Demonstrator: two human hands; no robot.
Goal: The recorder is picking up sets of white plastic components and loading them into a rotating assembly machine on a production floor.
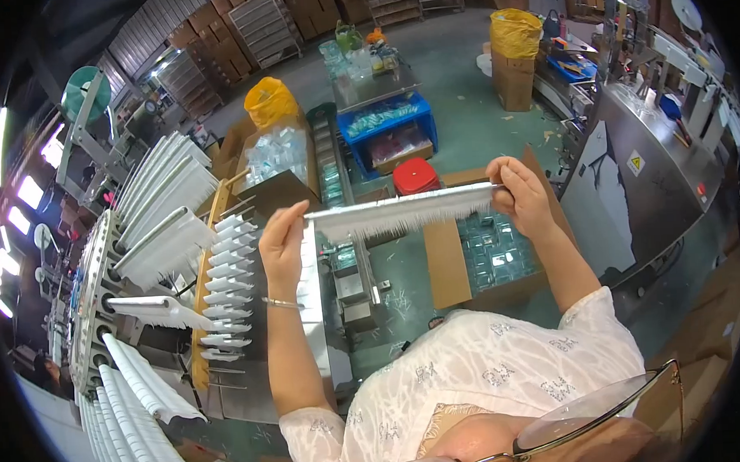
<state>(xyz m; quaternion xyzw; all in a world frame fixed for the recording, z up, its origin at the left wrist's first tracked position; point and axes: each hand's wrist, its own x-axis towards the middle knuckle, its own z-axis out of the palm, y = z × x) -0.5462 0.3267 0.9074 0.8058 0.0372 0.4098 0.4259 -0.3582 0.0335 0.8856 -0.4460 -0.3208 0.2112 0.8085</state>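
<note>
Between both hands I hold a long white strip of stacked flat bags point(402, 213), stretched out level at chest height. My left hand point(284, 239) pinches its left end and my right hand point(519, 193) grips its right end. The strip hangs above a narrow conveyor point(335, 183) and just right of a rack of metal pegs loaded with white bag stacks point(228, 287). A thin bracelet sits on my left wrist.
A round machine at the left carries several long white bag bundles point(163, 215). An open cardboard box of clear packets point(495, 254) lies below my right hand. A red stool point(415, 176), a blue crate point(386, 127), yellow-lined bins point(270, 101) and a steel machine point(648, 169) stand around.
</note>
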